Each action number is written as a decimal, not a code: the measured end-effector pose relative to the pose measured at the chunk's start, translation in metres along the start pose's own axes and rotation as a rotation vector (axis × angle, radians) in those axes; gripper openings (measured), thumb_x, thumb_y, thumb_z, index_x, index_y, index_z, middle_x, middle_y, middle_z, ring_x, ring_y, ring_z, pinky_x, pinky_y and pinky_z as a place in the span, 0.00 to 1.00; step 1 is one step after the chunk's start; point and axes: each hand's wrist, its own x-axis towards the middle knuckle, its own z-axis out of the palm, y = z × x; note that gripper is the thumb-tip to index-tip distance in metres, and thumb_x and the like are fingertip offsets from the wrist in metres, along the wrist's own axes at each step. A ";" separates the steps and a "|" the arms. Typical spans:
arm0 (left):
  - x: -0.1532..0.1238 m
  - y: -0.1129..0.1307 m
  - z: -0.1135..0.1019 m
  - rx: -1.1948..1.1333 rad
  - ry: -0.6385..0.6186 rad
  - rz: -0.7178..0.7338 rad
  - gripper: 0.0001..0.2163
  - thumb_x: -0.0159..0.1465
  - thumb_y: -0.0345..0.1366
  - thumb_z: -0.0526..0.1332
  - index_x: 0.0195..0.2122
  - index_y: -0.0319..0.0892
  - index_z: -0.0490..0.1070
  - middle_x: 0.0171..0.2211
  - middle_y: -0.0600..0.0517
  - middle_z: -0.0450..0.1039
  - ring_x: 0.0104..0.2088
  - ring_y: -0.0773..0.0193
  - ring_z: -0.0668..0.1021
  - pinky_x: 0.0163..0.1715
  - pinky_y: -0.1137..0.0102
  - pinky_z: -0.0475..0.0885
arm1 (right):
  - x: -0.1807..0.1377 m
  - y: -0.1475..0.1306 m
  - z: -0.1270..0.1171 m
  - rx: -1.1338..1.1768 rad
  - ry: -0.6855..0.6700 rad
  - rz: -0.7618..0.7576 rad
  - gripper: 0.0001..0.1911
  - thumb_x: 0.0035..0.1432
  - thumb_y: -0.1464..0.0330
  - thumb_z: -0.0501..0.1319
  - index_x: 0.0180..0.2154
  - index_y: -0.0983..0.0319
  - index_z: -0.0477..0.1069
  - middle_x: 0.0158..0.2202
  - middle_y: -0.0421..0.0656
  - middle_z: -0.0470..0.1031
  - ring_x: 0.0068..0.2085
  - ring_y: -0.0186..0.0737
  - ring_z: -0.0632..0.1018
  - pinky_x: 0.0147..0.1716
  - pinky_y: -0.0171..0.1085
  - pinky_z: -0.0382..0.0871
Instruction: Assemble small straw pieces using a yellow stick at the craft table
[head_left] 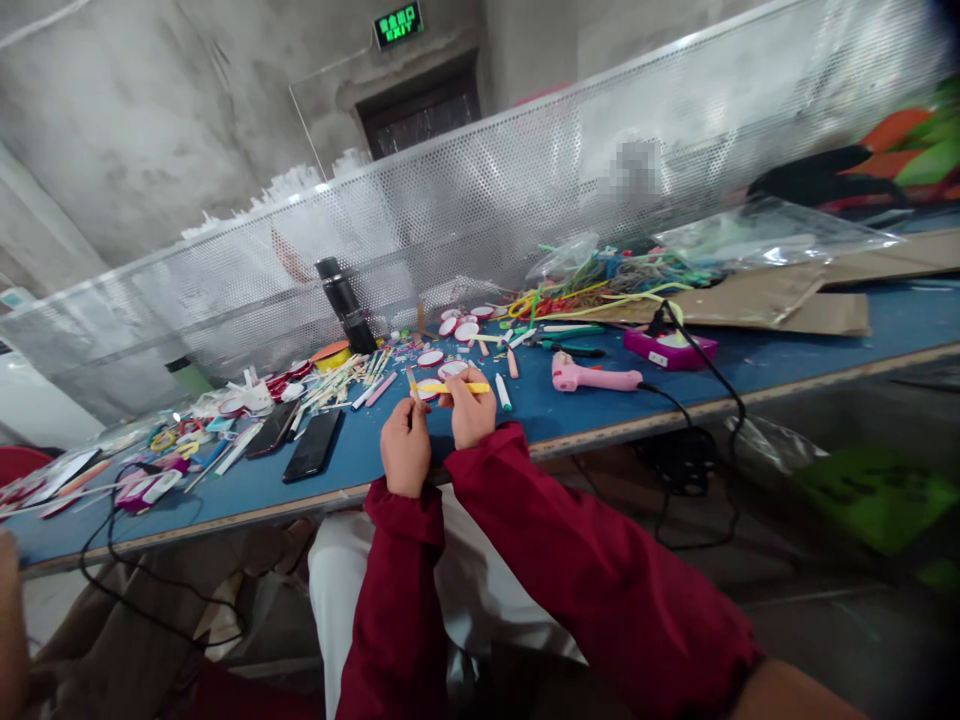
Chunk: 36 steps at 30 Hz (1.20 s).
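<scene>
Left hand [405,448] pinches a slim brownish piece [412,381], tip projecting above the fingers. Right hand [471,408], just beside it, grasps a yellow stick [478,388] lying crosswise, one end toward the piece; contact unclear. Both over the near edge of the blue desk [551,418]. Red-rimmed discs [430,358] just beyond.

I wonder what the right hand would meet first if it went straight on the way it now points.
Probably the red-rimmed white disc just beyond the right hand, though its height above the table is hard to judge, so it might pass over.
</scene>
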 end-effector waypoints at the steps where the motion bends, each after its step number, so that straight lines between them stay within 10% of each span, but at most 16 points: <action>1: 0.000 0.000 0.000 -0.006 -0.002 -0.005 0.14 0.71 0.43 0.52 0.33 0.44 0.71 0.29 0.52 0.73 0.30 0.63 0.72 0.30 0.71 0.61 | 0.000 0.000 0.000 0.001 0.010 -0.004 0.10 0.51 0.65 0.61 0.21 0.57 0.63 0.15 0.33 0.67 0.21 0.32 0.67 0.25 0.34 0.62; 36: -0.001 -0.002 -0.001 -0.087 -0.028 -0.037 0.16 0.72 0.47 0.51 0.32 0.45 0.70 0.24 0.55 0.67 0.26 0.64 0.69 0.28 0.70 0.60 | 0.002 0.002 -0.002 -0.002 -0.012 0.009 0.13 0.53 0.62 0.63 0.22 0.56 0.62 0.15 0.34 0.66 0.21 0.34 0.67 0.25 0.36 0.64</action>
